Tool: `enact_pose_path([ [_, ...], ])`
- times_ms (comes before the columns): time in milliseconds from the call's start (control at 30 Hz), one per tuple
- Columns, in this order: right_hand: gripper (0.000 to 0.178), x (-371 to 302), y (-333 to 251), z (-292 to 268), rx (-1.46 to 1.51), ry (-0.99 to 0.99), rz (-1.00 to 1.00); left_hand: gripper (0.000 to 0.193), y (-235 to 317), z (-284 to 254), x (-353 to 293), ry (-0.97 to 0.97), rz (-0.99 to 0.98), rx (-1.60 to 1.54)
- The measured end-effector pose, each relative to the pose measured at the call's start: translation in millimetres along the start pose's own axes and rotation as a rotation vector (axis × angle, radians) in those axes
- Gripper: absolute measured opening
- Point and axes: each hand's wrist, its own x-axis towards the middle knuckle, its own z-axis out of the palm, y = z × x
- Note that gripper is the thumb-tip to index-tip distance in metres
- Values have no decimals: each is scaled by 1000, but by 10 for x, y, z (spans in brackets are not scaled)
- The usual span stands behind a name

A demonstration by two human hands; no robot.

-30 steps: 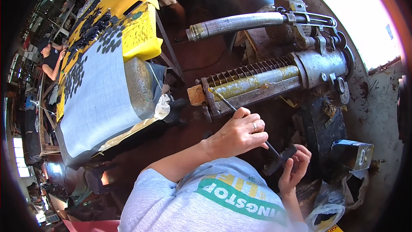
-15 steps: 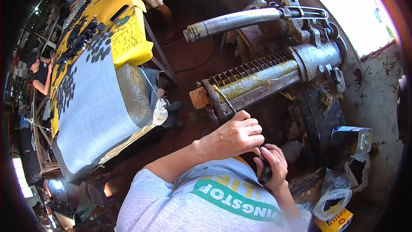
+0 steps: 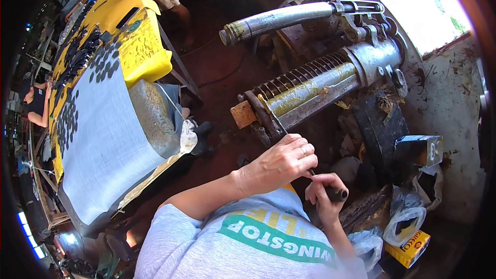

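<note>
A thin, long-shafted tool with a dark rounded handle (image 3: pixel 336 194) runs through both my hands. My right hand (image 3: pixel 324 194) is closed round the handle near my shirt. Farther forward, my left hand (image 3: pixel 287 160), with a ring on one finger, is wrapped over the shaft. Beyond that hand the shaft reaches the near end of a metal machine, by a roller (image 3: pixel 310 90) smeared with yellowish paste. Yellow paste shows near the tool's far end; I cannot tell whether that end touches the roller. A rusty coil (image 3: pixel 289 78) lies along the roller's far side.
Above the roller sticks out a thick metal arm (image 3: pixel 279 21). A table at left bears grey cloth (image 3: pixel 103 150), dark cut pieces (image 3: pixel 68 119) and yellow sheeting (image 3: pixel 142 46); two people are beside it. At right stand a metal can (image 3: pixel 419 150), plastic bags and a yellow box (image 3: pixel 408 248).
My right hand has turned the handle, whose end swung from pointing down to pointing right. My left hand keeps its grip on the shaft. The whole view has shifted slightly.
</note>
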Motion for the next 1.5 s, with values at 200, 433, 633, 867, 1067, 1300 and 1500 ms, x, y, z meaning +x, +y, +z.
enact_pose_path([
  [200,33,-7,-123,-1,495,-110,250,20,-68,67,29,56,24,-91],
  [433,63,-94,-99,-210,-390,300,-530,19,-67,75,56,110,54,-79],
  [633,43,-214,38,-337,-1212,96,-861,20,-93,92,94,76,83,-9],
  [867,44,-63,158,-214,-1418,90,-759,21,-107,101,87,-54,55,88],
  [1067,36,-90,108,-152,79,-43,65,21,-61,51,44,-24,34,66],
  [1300,46,-35,-25,-157,330,-62,336,22,-52,59,44,-41,-40,-42],
  [1500,69,-197,4,-452,127,-7,438,23,-74,135,95,68,14,-19],
])
